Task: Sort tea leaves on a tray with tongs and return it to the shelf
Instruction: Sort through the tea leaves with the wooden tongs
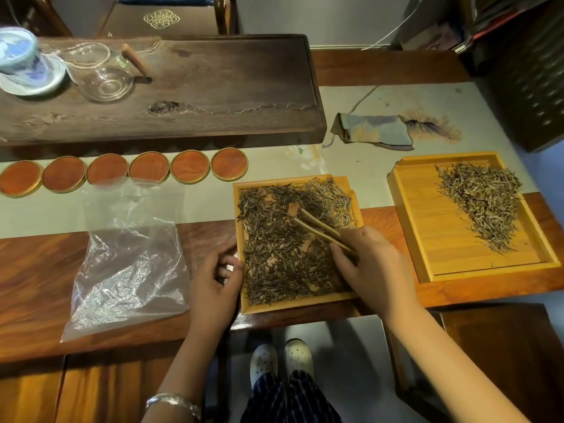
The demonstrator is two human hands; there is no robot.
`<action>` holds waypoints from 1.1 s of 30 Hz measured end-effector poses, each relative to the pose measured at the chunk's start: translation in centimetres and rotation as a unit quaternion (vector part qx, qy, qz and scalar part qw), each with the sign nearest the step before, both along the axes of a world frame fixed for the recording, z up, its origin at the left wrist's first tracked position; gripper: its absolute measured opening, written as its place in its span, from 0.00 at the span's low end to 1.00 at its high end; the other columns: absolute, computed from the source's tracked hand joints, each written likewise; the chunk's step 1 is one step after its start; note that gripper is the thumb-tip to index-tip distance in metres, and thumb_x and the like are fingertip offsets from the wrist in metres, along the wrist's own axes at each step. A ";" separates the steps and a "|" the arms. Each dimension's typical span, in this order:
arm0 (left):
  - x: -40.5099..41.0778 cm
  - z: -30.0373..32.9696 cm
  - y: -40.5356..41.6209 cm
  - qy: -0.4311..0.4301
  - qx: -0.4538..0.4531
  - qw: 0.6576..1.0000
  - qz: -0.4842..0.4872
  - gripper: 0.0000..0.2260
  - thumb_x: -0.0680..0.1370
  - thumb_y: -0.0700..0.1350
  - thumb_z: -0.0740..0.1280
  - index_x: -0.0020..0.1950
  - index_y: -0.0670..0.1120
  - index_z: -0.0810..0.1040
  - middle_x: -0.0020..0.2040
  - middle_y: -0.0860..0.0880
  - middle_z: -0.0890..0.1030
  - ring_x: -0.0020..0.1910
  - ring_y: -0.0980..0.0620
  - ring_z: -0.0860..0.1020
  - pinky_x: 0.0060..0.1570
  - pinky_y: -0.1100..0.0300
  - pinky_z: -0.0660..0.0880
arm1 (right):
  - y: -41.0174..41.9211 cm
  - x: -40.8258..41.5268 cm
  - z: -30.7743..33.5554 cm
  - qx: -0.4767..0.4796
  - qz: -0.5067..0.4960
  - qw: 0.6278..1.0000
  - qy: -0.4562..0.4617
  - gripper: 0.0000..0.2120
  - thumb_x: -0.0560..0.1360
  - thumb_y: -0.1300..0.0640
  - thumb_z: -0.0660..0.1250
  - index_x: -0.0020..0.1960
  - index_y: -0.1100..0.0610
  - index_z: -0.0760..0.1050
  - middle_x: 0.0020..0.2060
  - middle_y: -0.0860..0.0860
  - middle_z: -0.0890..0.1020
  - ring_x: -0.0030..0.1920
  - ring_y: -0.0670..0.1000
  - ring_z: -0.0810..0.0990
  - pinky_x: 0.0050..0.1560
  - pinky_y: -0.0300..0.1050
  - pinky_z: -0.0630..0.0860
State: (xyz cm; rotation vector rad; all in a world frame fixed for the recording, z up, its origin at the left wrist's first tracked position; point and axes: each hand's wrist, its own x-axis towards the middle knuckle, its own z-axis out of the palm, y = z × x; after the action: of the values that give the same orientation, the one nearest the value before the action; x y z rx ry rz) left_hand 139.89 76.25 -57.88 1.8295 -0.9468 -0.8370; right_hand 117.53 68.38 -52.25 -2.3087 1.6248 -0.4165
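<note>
A square bamboo tray (299, 305) lies at the table's front edge, spread with dark tea leaves (274, 254). My right hand (372, 267) grips bamboo tongs (317, 225) whose tips point up-left into the leaves near the tray's middle. My left hand (213, 282) rests at the tray's left rim, fingers loosely curled against it. A second, larger bamboo tray (427, 239) to the right holds a heap of paler tea leaves (485, 203) in its far right part.
A crumpled clear plastic bag (128, 270) lies left of my left hand. Several round wooden coasters (149, 170) line up behind it. Further back are a dark wooden tea board (213, 87) with a glass pitcher (103, 74) and lidded cup (21, 62), and a folded cloth (372, 131).
</note>
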 end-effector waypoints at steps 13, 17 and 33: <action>0.1 -0.2 0.1 -0.003 -0.013 1.000 0.000 0.20 0.75 0.37 0.67 0.50 0.64 0.74 0.40 0.53 0.80 0.33 0.61 0.74 0.32 0.75 0.70 | 1.2 0.6 -0.2 0.022 0.030 0.999 0.011 0.13 0.76 0.49 0.65 0.58 0.53 0.79 0.45 0.50 0.79 0.38 0.53 0.81 0.32 0.50 0.79; 0.1 -0.6 0.0 -0.010 -0.017 1.000 0.001 0.18 0.75 0.36 0.68 0.54 0.60 0.76 0.40 0.53 0.80 0.33 0.61 0.75 0.33 0.75 0.70 | 0.9 0.9 -0.6 0.034 0.025 0.999 0.028 0.15 0.77 0.48 0.63 0.60 0.52 0.78 0.46 0.49 0.78 0.39 0.51 0.81 0.34 0.48 0.79; 0.3 -0.8 0.1 -0.023 0.004 1.000 -0.001 0.13 0.75 0.37 0.68 0.56 0.51 0.78 0.38 0.60 0.80 0.33 0.62 0.75 0.34 0.73 0.71 | -3.9 3.8 -1.1 0.044 -0.055 0.997 0.040 0.12 0.78 0.47 0.59 0.52 0.52 0.76 0.44 0.50 0.76 0.37 0.50 0.75 0.32 0.42 0.69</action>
State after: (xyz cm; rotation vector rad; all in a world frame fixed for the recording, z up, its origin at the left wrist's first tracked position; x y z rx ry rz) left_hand 140.15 76.39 -58.71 1.8614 -0.9765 -0.8035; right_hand 121.37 64.47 -53.37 -2.2062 1.7776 -0.2731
